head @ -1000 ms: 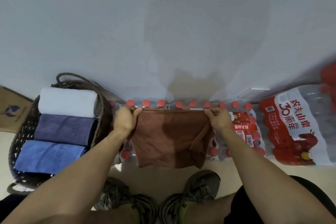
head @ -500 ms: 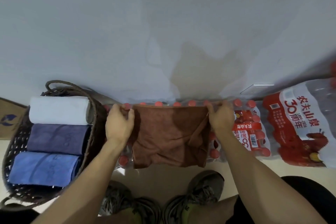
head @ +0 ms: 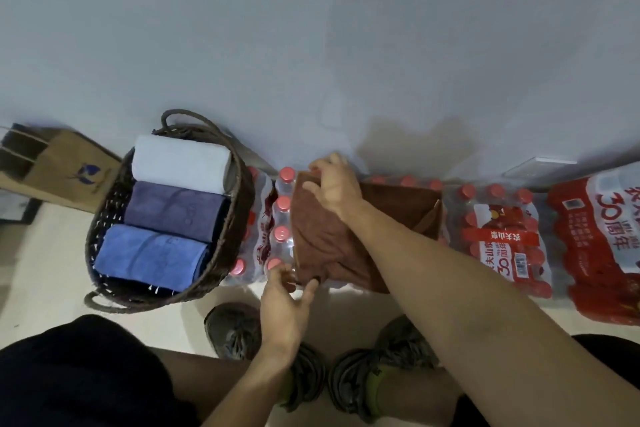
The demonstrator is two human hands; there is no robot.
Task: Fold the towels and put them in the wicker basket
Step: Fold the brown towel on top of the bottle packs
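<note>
brown towel [head: 322, 239] atop water-bottle packs [head: 277, 225], just R of wicker basket [head: 239, 218] | our R hand [head: 334, 189] grips far-L corner, L hand [head: 287, 302] pinches near-L corner | long axis runs near-far | L hand nearer basket

brown towel [head: 322, 239] half-folded beside wicker basket [head: 239, 218] of rolled towels [head: 173, 208]

The right forearm [head: 433, 270] hides perhaps half the brown towel [head: 322, 239].

A storage corner indoors: shrink-wrapped packs of bottled water [head: 498, 236] line a bare grey wall [head: 311, 45] on pale floor [head: 45, 253].
</note>
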